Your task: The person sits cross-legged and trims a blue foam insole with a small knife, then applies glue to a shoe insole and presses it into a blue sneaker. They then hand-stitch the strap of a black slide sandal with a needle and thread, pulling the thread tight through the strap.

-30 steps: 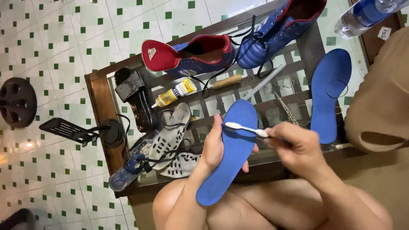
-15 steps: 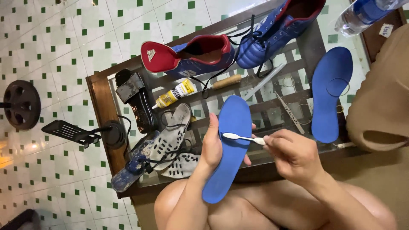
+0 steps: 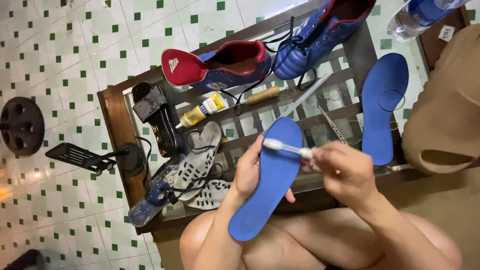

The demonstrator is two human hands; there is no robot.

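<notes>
The left hand (image 3: 250, 172) is clamped on a blue insole (image 3: 272, 175), thumb across its left edge and fingers behind, holding it tilted above the near edge of the glass-topped table (image 3: 112, 130), over the person's knees. The right hand (image 3: 342, 172), fingers pinched together, grips a white toothbrush (image 3: 287, 148) whose head lies across the upper part of that insole, just right of the left thumb.

A second blue insole (image 3: 382, 107) lies flat near the table's right edge. Two blue-and-red football boots (image 3: 225, 65) sit along the far edge, with a yellow glue tube (image 3: 202, 111) and a wooden-handled tool (image 3: 260, 95) just before them. Worn perforated insoles (image 3: 197, 165) are heaped at the near left corner, beside a black sandal (image 3: 157, 117).
</notes>
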